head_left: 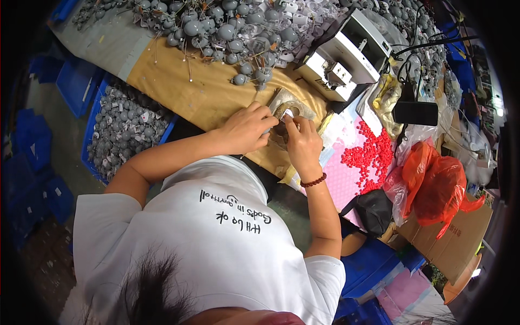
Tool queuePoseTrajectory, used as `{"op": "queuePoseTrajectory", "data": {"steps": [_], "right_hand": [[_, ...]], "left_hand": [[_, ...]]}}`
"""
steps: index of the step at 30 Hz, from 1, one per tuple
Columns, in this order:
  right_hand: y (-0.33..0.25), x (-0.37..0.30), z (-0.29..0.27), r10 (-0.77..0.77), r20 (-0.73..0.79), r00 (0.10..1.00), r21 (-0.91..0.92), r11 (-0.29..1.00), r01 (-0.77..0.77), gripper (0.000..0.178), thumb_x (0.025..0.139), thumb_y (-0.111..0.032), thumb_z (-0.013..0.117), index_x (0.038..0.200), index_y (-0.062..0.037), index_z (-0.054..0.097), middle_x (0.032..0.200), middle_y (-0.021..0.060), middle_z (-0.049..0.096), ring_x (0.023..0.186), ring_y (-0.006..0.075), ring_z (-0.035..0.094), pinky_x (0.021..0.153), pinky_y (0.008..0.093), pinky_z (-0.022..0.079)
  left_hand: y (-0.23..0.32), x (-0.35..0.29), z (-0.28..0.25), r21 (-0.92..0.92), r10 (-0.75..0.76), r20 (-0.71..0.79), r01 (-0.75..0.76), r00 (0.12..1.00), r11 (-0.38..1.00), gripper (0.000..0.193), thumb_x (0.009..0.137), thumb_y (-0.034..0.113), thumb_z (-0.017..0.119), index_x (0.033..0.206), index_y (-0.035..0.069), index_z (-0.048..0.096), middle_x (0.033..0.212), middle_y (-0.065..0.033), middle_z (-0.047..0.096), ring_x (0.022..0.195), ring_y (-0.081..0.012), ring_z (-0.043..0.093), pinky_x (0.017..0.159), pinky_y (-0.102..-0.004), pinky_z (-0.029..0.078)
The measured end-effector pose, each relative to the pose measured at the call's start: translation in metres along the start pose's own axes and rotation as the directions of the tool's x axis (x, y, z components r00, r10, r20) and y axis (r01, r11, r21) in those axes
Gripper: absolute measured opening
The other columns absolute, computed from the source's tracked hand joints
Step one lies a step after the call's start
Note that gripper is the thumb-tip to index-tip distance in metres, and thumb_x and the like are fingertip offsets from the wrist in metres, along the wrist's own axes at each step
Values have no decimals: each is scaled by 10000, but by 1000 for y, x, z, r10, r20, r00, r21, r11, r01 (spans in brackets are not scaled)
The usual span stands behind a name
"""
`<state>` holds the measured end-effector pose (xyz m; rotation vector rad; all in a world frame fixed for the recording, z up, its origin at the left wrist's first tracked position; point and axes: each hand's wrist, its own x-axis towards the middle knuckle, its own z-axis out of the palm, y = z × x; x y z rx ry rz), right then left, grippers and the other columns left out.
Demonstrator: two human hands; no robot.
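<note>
My left hand (248, 129) is closed at the table's near edge, its fingertips bent around a small grey part (266, 131) that is mostly hidden. Close by on the right, my right hand (304, 143) pinches a small white piece (287, 114); its exact kind is too small to make out. Both sets of fingertips meet at a brownish ring-shaped holder (292, 105) on a square plate. Part of the ring is covered by my fingers. Behind them spreads a big pile of grey dome-shaped parts (226, 32) with thin wires.
A white boxy device (355, 46) stands right of the pile. Small red pieces (371, 154) lie scattered on a pink sheet, near a phone (415, 113) and a red plastic bag (441, 184). At left, a blue crate (89, 138) holds more grey parts.
</note>
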<state>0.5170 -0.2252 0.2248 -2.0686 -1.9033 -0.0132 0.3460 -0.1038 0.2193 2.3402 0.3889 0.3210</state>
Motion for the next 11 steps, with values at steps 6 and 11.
{"op": "queuePoseTrajectory", "data": {"steps": [6,11], "right_hand": [[-6,-5,-7,44,61,997,2,999,-44,375,752,-28,651,1126,-45,663,1159,156,578,991,309,593,760,371,537],[10,-21,1,63,17,998,173,983,-65,457,727,-36,687,1181,-87,669,1244,188,551,1136,363,535,966,457,463]], "left_hand": [[6,4,2,200,11,-74,4,997,980,436,748,92,699,1176,66,620,1232,-126,550,1177,-327,491,980,-449,420],[11,12,21,341,102,-22,-88,995,936,619,723,140,745,1311,106,555,1399,-136,482,1287,-316,448,1049,-521,339]]}}
